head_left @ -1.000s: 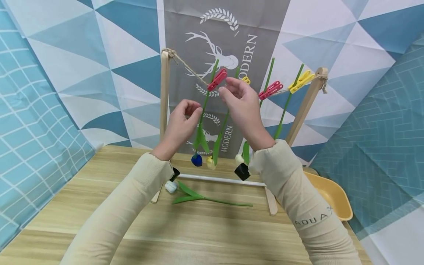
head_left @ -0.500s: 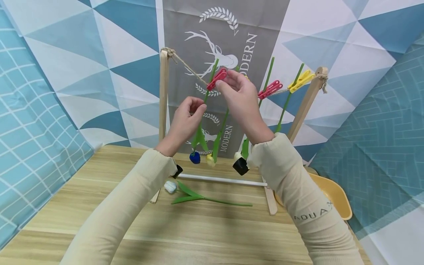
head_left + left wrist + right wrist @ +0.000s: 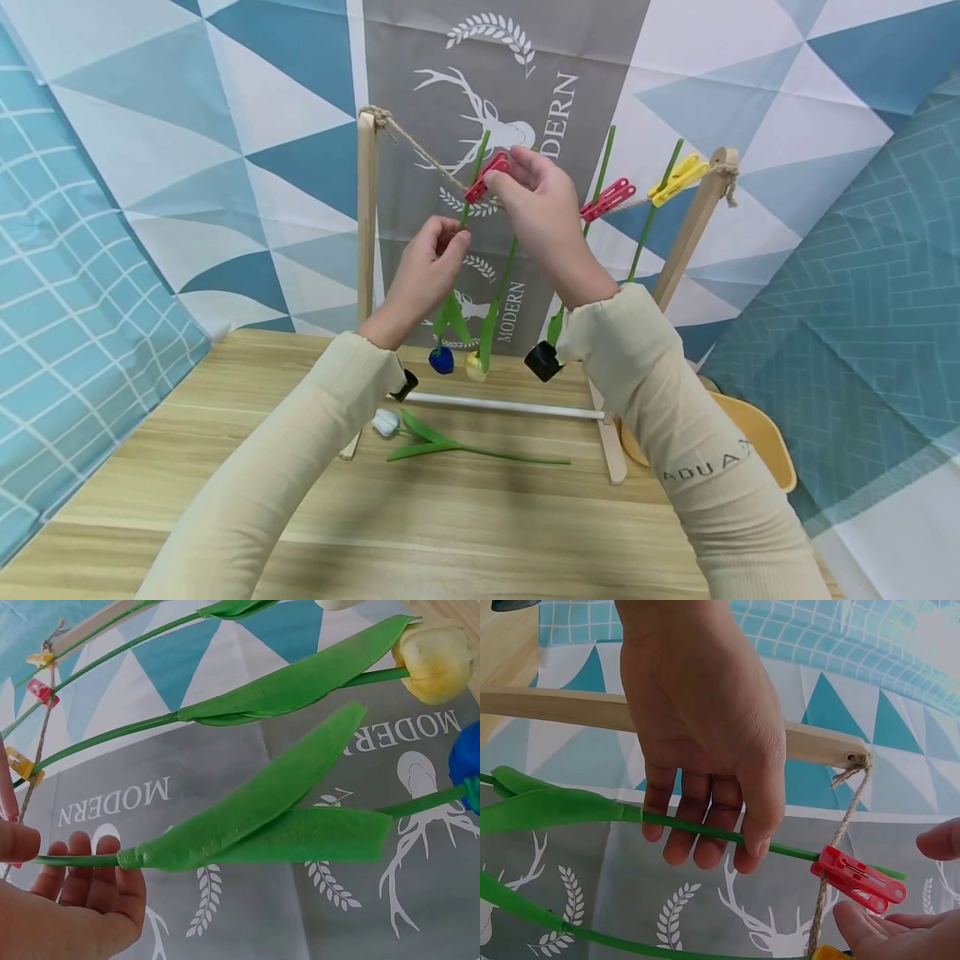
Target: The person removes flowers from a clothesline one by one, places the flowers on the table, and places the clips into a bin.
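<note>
My left hand pinches the green stem of a blue artificial tulip just below a red clothespin. That clothespin fastens the stem, bloom down, to a twine line. My right hand is at the clothespin's handle end; in the right wrist view, its thumb is spread apart from its fingers, with a gap to the clothespin. A pale yellow tulip hangs beside the blue one. Its yellow clothespin is hidden behind my right hand in the head view.
Further right, another red clothespin and a yellow one hold stems on the line. Wooden posts carry it, joined by a white rod. A white tulip lies on the table; a yellow basin stands right.
My left hand has moved slightly up and right along the blue tulip's stem. My right hand has moved left toward the red clothespin's handles.
</note>
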Demonstrator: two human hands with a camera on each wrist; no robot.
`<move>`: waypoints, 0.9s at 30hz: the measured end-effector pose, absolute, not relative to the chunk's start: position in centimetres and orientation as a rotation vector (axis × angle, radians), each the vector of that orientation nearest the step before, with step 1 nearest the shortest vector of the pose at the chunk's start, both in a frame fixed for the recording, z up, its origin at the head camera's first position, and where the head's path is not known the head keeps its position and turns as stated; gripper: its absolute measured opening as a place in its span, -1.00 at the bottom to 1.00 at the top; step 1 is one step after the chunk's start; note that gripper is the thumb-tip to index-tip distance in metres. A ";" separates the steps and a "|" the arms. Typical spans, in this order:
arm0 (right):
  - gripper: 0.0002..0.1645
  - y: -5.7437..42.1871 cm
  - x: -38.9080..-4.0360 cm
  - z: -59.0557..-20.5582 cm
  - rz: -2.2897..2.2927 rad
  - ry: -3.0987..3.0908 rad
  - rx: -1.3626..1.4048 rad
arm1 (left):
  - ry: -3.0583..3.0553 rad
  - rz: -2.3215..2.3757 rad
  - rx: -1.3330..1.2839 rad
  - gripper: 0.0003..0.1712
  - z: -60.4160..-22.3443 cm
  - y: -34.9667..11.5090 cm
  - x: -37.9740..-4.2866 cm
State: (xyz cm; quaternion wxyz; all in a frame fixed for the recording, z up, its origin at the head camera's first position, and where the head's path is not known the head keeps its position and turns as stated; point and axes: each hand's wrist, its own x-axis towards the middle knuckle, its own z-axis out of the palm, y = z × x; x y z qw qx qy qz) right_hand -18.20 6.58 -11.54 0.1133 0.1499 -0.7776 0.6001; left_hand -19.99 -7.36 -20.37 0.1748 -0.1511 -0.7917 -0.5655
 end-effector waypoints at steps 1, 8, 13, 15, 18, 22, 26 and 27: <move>-0.35 6.6 -18.3 -11.6 1.774 -2.280 0.439 | -2.243 -1.606 -0.429 -0.66 -20.5 -7.4 -20.1; -0.38 6.4 -18.7 -11.8 1.801 -2.272 0.419 | -2.221 -1.648 -0.454 -0.72 -20.7 -7.2 -20.2; -0.42 6.4 -18.8 -11.3 1.820 -2.236 0.402 | -2.193 -1.659 -0.491 -0.70 -20.4 -7.0 -20.3; -0.43 6.5 -18.8 -11.2 1.797 -2.247 0.392 | -2.185 -1.678 -0.496 -0.69 -20.3 -6.9 -20.3; -0.44 6.5 -18.8 -11.2 1.758 -2.258 0.379 | -2.185 -1.698 -0.503 -0.69 -20.4 -6.8 -20.4; -0.49 6.4 -18.8 -11.2 1.739 -2.245 0.380 | -2.185 -1.704 -0.532 -0.68 -20.5 -6.6 -20.5; -0.52 6.4 -18.9 -11.1 1.722 -2.246 0.370 | -2.185 -1.708 -0.547 -0.68 -20.5 -6.6 -20.6; -0.53 6.3 -18.9 -11.0 1.725 -2.247 0.363 | -2.185 -1.710 -0.549 -0.67 -20.5 -6.6 -20.6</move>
